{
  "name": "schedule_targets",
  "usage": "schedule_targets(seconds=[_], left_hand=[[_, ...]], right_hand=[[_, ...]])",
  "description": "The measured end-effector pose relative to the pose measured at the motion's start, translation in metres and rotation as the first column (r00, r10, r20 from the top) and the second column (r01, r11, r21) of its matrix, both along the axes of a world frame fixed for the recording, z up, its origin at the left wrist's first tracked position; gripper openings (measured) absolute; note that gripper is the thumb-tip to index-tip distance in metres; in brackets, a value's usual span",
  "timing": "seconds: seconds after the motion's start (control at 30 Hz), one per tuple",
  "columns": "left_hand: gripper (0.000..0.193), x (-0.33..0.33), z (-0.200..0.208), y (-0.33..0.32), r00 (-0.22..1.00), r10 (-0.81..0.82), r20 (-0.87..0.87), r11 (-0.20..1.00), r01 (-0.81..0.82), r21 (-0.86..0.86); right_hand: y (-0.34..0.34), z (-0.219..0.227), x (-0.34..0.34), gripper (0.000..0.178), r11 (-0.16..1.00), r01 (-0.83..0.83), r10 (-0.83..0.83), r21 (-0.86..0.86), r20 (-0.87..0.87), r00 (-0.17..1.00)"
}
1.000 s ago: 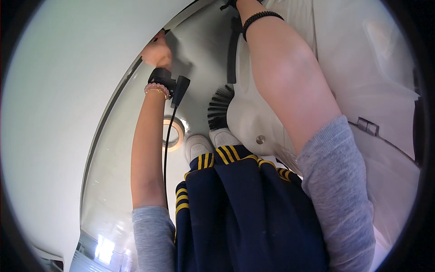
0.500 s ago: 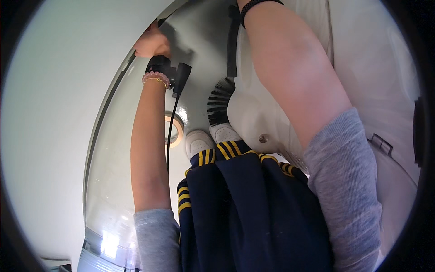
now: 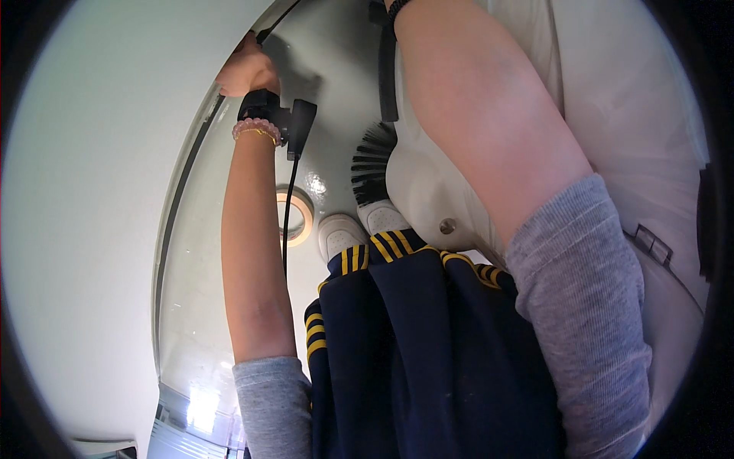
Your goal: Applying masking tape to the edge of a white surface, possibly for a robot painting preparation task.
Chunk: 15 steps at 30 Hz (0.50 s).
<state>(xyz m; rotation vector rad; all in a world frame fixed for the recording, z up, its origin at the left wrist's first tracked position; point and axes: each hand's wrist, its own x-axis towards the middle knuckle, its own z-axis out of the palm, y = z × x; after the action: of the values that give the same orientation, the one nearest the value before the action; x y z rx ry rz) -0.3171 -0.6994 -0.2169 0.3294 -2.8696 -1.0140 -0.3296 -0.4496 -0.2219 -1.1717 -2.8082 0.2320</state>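
reaching to the smooth white wall (image 3: 92, 191), the person's left hand (image 3: 251, 69) curls beside the long thin dark strip (image 3: 180, 187) along its edge, grip unclear; the right hand is out of sight.

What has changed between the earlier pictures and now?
The right forearm has moved up and left in the picture, its black coil wristband now mostly past the top edge and the right hand out of view. The left hand, at the edge of the white panel, has shifted slightly up-left. No grasp or release shows. The tape roll stayed put.
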Motion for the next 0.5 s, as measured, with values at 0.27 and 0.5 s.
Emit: schedule_targets(seconds=[0.27, 0.5], left_hand=[[0.031, -0.003, 0.005, -0.003, 0.997, -0.027, 0.069, 0.998, 0.031, -0.056], [0.029, 0.002, 0.013, 0.004, 0.999, -0.012, 0.039, 0.999, 0.010, 0.045]], right_hand=[[-0.016, 0.016, 0.005, 0.017, 0.975, 0.072, -0.092, -0.209, -0.085, 0.992], [-0.010, 0.007, -0.001, 0.015, 0.993, 0.038, -0.050, -0.116, -0.102, 0.994]])
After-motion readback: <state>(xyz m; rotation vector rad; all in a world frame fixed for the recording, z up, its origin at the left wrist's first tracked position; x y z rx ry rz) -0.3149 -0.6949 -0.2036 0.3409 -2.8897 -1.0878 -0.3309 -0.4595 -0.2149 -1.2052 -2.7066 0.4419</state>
